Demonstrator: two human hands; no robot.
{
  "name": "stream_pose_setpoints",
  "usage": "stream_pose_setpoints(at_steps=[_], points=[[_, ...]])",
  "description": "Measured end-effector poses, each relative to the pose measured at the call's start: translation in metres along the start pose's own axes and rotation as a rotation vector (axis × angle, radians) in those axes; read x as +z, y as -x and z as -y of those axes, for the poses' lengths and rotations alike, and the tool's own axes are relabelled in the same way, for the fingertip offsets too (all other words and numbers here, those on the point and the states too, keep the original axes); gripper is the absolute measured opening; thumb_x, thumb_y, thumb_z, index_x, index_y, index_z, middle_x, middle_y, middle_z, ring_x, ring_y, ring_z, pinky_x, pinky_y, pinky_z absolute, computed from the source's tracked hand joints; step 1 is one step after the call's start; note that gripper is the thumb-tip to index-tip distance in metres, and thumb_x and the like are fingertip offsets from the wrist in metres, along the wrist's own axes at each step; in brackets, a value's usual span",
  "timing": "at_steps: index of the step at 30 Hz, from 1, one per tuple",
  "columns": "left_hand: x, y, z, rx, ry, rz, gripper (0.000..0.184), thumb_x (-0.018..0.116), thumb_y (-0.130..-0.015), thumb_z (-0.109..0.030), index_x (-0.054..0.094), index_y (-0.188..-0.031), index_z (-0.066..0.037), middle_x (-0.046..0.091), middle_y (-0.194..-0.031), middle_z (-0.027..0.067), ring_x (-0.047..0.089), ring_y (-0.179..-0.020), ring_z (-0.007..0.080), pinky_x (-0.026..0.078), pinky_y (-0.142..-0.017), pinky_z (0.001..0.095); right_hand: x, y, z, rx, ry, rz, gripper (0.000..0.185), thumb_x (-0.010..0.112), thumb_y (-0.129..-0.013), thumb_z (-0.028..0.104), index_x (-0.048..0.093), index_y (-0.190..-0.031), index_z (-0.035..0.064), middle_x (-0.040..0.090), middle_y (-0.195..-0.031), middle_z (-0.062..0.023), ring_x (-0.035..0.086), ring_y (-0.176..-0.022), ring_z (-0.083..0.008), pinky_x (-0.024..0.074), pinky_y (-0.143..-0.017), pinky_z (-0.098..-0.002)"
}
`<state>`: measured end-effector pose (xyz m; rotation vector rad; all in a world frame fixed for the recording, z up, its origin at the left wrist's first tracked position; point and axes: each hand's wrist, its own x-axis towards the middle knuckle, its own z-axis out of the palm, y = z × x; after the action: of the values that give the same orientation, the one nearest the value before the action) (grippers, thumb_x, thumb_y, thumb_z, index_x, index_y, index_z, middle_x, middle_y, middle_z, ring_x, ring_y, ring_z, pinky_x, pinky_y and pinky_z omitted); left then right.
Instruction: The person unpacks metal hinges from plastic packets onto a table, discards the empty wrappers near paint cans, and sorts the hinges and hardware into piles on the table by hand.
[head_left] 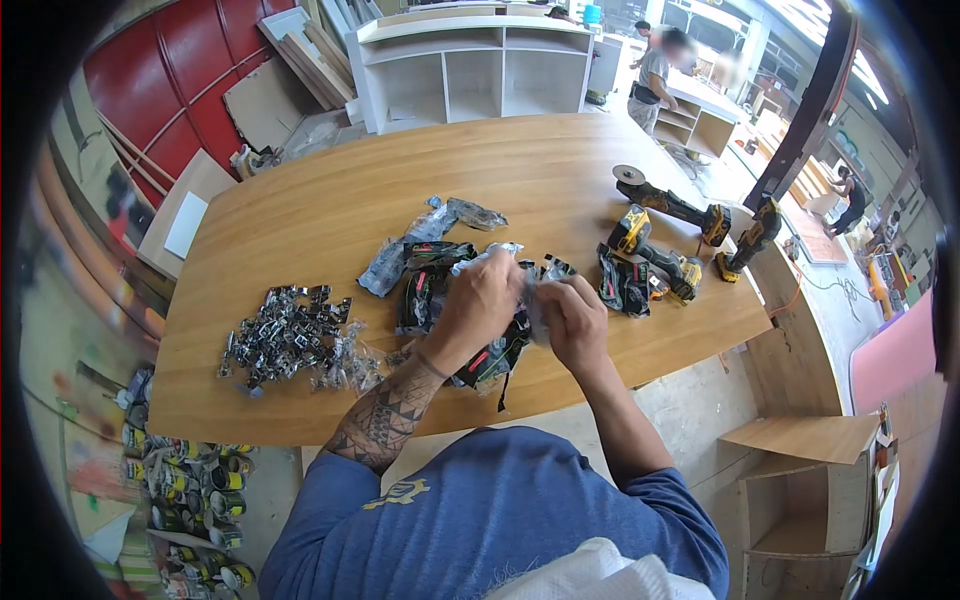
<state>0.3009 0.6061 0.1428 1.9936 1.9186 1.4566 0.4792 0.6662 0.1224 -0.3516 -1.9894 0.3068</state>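
My left hand point(485, 300) and my right hand point(575, 322) are close together over the wooden table, fingers closed. Between them is a crumpled clear plastic bag point(537, 312), pinched from both sides; its contents are too blurred to make out. Black printed packets point(490, 362) lie beneath and around my hands. Just beyond them rest silvery plastic-wrapped packets point(385, 265). To the left of my left forearm is a heap of small shiny metal hardware pieces point(285, 335), with loose clear plastic wrappers point(347, 362) beside it.
An angle grinder point(665, 203), a yellow-black cordless drill point(655, 255) and another power tool point(752, 240) lie on the table's point(300, 200) right side. A white shelf cabinet point(475, 80) stands beyond. Paint cans point(190, 490) crowd the floor at left. A person point(655, 80) stands at the back right.
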Motion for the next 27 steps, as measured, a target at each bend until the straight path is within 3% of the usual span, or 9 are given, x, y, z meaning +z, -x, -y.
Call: stream_pose_setpoints(at_steps=[4,6,9,10,15,17,20,22,27], points=[[-0.017,-0.009,0.077,-0.145,-0.315,-0.124,0.02,0.066,-0.103,-0.016,0.061,-0.097,0.003,0.069,-0.076,0.0175,0.071,-0.068,0.035,0.056,-0.063,0.0437,-0.026,-0.007,0.034,0.008,0.039,-0.253,0.015,0.069,-0.089,-0.007,0.07,-0.1,0.0032,0.071,-0.091,-0.0109,0.069,-0.082,-0.0282,0.0553,-0.072,-0.0389],[-0.036,-0.014,0.07,-0.212,0.04,-0.062,0.022,0.063,-0.107,-0.02,0.064,-0.105,0.002,0.07,-0.078,0.0087,0.071,-0.07,0.0196,0.057,-0.065,0.0333,-0.039,-0.016,0.026,0.068,0.003,-0.305,0.013,0.069,-0.09,-0.008,0.07,-0.098,0.002,0.071,-0.089,-0.0117,0.068,-0.08,-0.0264,0.0544,-0.072,-0.0366],[-0.042,-0.013,0.014,-0.314,0.457,0.088,0.022,0.057,-0.11,-0.02,0.064,-0.111,0.001,0.075,-0.088,0.0104,0.075,-0.078,0.0174,0.06,-0.068,0.0317,-0.043,-0.019,0.021,0.224,-0.062,-0.287,0.008,0.07,-0.093,-0.005,0.068,-0.099,0.0003,0.069,-0.092,-0.0131,0.067,-0.08,-0.0257,0.053,-0.072,-0.0344],[-0.041,-0.011,0.004,-0.304,0.514,0.186,0.023,0.049,-0.113,-0.016,0.063,-0.118,0.001,0.071,-0.09,0.0052,0.071,-0.077,0.0101,0.059,-0.07,0.026,-0.041,-0.018,0.016,0.224,-0.093,-0.251,0.006,0.07,-0.095,-0.003,0.067,-0.099,0.0002,0.069,-0.093,-0.013,0.067,-0.081,-0.0255,0.0529,-0.072,-0.0342],[0.001,0.013,0.0,-0.273,0.956,0.303,0.022,0.05,-0.112,-0.019,0.06,-0.119,-0.001,0.062,-0.086,0.0031,0.064,-0.075,0.0082,0.054,-0.07,0.0259,-0.032,-0.005,0.009,0.306,-0.204,-0.107,0.003,0.068,-0.1,0.003,0.066,-0.101,0.0009,0.067,-0.096,-0.0118,0.066,-0.087,-0.0245,0.0524,-0.077,-0.0338],[0.005,0.013,-0.019,-0.358,0.953,0.268,0.02,0.057,-0.11,-0.023,0.06,-0.109,-0.003,0.06,-0.083,0.0009,0.057,-0.073,0.0065,0.049,-0.068,0.0258,-0.029,-0.001,0.009,0.317,-0.247,-0.104,0.003,0.068,-0.1,0.003,0.066,-0.101,0.0009,0.067,-0.096,-0.0117,0.065,-0.087,-0.0239,0.052,-0.078,-0.0337],[0.023,0.019,-0.01,-0.197,0.681,0.182,0.025,0.07,-0.106,-0.024,0.057,-0.096,-0.004,0.056,-0.076,-0.003,0.047,-0.071,0.0051,0.044,-0.065,0.0265,-0.021,0.008,0.002,0.35,-0.315,-0.127,0.004,0.066,-0.102,0.004,0.064,-0.102,0.0009,0.066,-0.097,-0.0108,0.063,-0.087,-0.0213,0.0509,-0.078,-0.0326],[0.017,0.017,-0.013,-0.199,0.664,0.189,0.021,0.069,-0.106,-0.02,0.059,-0.098,-0.004,0.057,-0.079,-0.0043,0.052,-0.073,0.0032,0.048,-0.067,0.0248,-0.017,0.013,0.005,0.472,-0.456,-0.168,0.006,0.063,-0.106,0.007,0.062,-0.103,0.002,0.063,-0.093,-0.0039,0.058,-0.085,-0.0118,0.0479,-0.077,-0.0274],[0.023,0.015,-0.034,-0.285,0.826,0.094,0.011,0.069,-0.105,-0.014,0.064,-0.103,-0.004,0.063,-0.081,-0.005,0.055,-0.07,0.0006,0.049,-0.06,0.0212,-0.01,0.014,0.009,0.672,-0.633,-0.227,0.009,0.063,-0.108,0.01,0.062,-0.103,0.0026,0.06,-0.088,0.004,0.053,-0.082,-0.0038,0.0461,-0.074,-0.0223]])
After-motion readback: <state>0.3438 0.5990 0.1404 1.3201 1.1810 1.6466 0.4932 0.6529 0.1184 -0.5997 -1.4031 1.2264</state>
